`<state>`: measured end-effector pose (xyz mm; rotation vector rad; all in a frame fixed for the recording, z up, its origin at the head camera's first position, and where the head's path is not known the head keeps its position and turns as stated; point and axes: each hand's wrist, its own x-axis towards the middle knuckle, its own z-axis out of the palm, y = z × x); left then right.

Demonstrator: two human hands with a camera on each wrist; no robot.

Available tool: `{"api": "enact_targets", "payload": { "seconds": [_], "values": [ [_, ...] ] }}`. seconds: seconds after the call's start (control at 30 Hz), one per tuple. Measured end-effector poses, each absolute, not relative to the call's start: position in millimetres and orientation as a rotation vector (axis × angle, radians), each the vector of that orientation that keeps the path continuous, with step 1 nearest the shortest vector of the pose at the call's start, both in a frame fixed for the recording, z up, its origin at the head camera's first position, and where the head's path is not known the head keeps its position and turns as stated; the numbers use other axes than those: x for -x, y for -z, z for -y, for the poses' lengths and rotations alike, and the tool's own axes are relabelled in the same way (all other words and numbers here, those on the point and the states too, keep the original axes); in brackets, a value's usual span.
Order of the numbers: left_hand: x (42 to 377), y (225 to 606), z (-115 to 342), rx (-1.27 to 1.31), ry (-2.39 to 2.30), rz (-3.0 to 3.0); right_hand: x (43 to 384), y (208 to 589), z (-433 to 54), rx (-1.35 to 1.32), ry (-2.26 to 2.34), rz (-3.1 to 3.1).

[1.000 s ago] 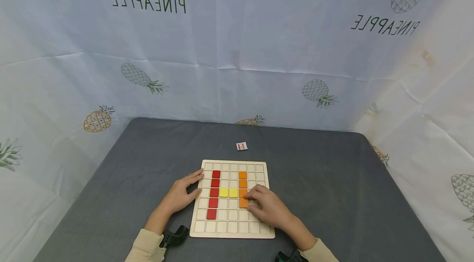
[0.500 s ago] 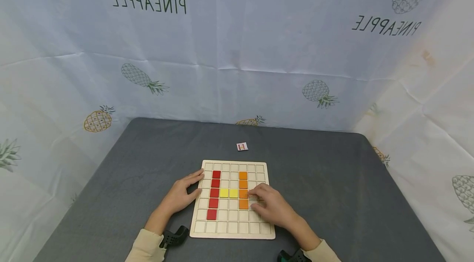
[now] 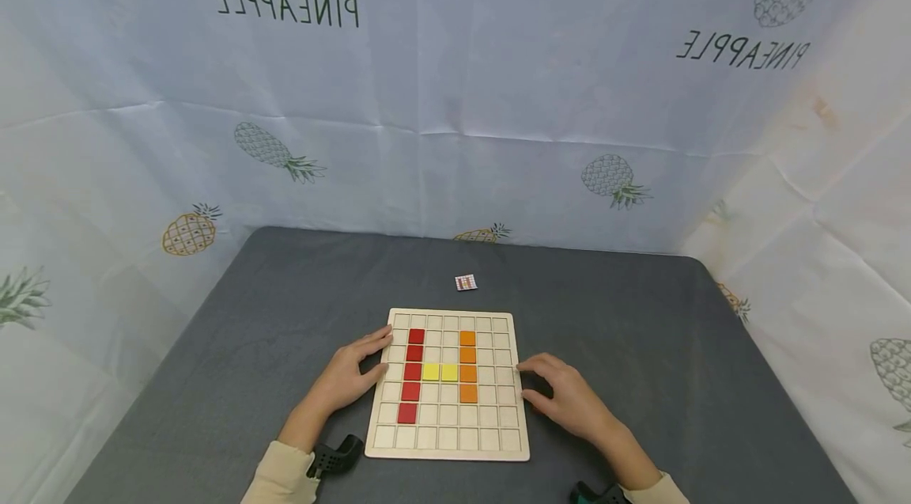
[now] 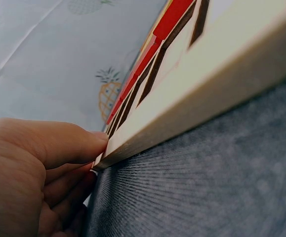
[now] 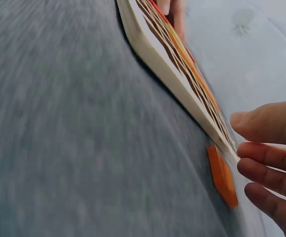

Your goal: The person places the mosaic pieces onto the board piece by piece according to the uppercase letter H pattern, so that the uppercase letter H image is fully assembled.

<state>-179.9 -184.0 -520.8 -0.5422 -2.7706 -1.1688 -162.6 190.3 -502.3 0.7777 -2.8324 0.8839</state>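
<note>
A pale wooden grid board (image 3: 487, 434) lies on the dark table. On it stands a column of several red tiles (image 3: 413, 372), joined by two yellow tiles (image 3: 440, 372) to a column of several orange tiles (image 3: 467, 366). My left hand (image 3: 345, 375) rests at the board's left edge; its thumb (image 4: 78, 144) touches that edge in the left wrist view. At the right edge is my right hand (image 3: 565, 393), thumb and fingers apart, holding nothing. The right wrist view shows a loose orange tile (image 5: 223, 175) on the table beside the board, near those fingers; my hand hides it in the head view.
A small printed card (image 3: 466, 282) lies on the table (image 3: 605, 314) behind the board. A pineapple-print cloth (image 3: 455, 77) hangs behind the table and at both sides. Black wrist devices (image 3: 338, 454) sit at both cuffs.
My right hand has drawn back from the lowest orange tile and moved right, off the board to its right edge. That tile lies in its cell. My left hand has stayed put.
</note>
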Motion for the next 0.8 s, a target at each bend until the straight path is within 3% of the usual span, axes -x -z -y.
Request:
{"api": "enact_targets", "payload": {
  "seconds": [0.8],
  "values": [
    [179,519,184,0.553,1.177,2.76,136,512,-222,-0.651,-0.911,2.851]
  ]
}}
